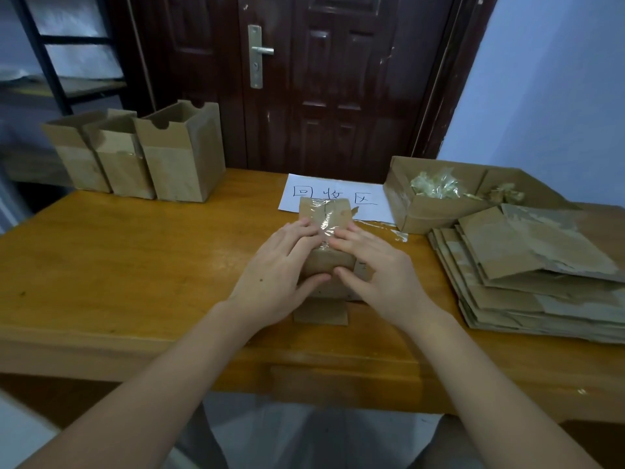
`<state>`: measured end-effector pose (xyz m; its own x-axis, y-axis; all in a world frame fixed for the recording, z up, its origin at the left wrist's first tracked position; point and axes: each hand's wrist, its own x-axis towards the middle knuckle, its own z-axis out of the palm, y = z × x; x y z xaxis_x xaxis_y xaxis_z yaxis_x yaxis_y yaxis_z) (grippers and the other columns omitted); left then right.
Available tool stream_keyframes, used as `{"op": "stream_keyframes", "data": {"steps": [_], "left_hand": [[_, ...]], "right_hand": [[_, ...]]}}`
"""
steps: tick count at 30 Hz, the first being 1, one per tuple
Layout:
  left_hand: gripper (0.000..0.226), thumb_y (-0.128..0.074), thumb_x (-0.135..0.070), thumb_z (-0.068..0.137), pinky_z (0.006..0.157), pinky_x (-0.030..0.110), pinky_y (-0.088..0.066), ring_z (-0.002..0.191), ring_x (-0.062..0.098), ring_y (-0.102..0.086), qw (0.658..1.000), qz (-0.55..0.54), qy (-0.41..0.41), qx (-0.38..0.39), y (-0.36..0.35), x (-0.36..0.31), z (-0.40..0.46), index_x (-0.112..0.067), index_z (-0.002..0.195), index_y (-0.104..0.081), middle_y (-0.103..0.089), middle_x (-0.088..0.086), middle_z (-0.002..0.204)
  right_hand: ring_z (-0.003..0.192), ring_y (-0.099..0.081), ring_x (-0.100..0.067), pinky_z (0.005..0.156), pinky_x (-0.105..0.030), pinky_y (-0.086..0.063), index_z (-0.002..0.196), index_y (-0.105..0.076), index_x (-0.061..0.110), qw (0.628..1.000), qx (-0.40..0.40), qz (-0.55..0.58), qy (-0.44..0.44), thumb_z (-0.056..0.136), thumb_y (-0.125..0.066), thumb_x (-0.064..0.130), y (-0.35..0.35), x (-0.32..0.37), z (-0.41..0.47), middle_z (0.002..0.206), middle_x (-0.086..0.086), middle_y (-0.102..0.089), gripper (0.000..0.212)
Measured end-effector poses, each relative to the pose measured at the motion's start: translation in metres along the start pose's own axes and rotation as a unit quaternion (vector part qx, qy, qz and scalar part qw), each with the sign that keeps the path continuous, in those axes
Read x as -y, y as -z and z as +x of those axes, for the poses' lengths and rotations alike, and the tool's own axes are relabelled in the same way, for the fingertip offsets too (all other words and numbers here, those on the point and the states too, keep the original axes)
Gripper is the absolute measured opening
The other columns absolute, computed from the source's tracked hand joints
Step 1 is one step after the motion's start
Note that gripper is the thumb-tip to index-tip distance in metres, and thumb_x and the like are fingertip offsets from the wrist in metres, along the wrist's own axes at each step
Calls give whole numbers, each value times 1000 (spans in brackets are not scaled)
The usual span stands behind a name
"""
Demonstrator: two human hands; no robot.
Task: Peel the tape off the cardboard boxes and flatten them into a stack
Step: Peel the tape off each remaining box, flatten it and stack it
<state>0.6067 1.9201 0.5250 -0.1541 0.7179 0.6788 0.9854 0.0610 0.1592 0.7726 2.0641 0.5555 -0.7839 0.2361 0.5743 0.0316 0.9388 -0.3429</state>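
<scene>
Both hands meet over a taped cardboard box (326,262) at the middle of the wooden desk (135,265), near its front edge. The left hand (277,269) and right hand (378,265) flank it evenly, thumbs curled against its near face and fingers wrapped over the top, gripping the box where clear tape (323,221) runs away from the person along the box's long axis. The tape lies just beyond the fingertips, so the peel likely starts there. Flattened boxes form a stack (527,265) at the right edge; behind it an open box (436,211) holds crumpled tape. Three upright boxes (135,154) wait at the far left corner.
</scene>
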Motion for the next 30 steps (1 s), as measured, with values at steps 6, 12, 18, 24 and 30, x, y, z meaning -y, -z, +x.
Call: {"op": "stream_keyframes", "data": {"steps": [6, 12, 18, 24, 30], "left_hand": [[38, -71, -33, 95, 125, 36, -25, 138, 23, -47, 995, 20, -89, -31, 6, 0, 0, -13, 124, -57, -54, 8, 141], [13, -67, -24, 98, 123, 41, -31, 136, 26, -50, 992, 34, -121, -23, 2, -6, -1, -11, 99, -72, -60, 14, 136], [14, -68, -23, 96, 121, 31, -30, 131, 25, -56, 990, 38, -124, -52, 5, -6, 1, -10, 95, -74, -66, 14, 127], [12, -71, -20, 92, 115, 34, -40, 126, 25, -59, 991, 32, -113, -63, 5, -7, 3, -9, 91, -72, -68, 12, 120], [24, -78, -32, 88, 116, 35, -34, 127, 26, -55, 996, 43, -75, -20, 5, -11, 2, -12, 98, -69, -65, 10, 125]], "right_hand": [[145, -39, -8, 121, -43, -35, 138, -63, 22, 1000, 1, 10, -11, 93, -72, 17, 0, 0, 1, 146, 7, -56, 46], [150, -31, -4, 122, -43, -33, 145, -56, 26, 998, 29, 36, -34, 90, -68, 21, 3, 1, -2, 153, 10, -49, 56], [149, -30, -3, 122, -41, -33, 145, -56, 29, 998, 36, 31, -37, 89, -66, 24, 4, 2, 0, 153, 12, -49, 57], [149, -27, 1, 122, -37, -30, 149, -51, 32, 998, 48, 26, -43, 89, -64, 26, 6, 3, -1, 155, 15, -45, 62], [147, -32, -3, 120, -40, -36, 147, -40, 42, 993, 69, 53, -81, 86, -67, 31, 7, 1, -3, 159, 11, -39, 68]]}}
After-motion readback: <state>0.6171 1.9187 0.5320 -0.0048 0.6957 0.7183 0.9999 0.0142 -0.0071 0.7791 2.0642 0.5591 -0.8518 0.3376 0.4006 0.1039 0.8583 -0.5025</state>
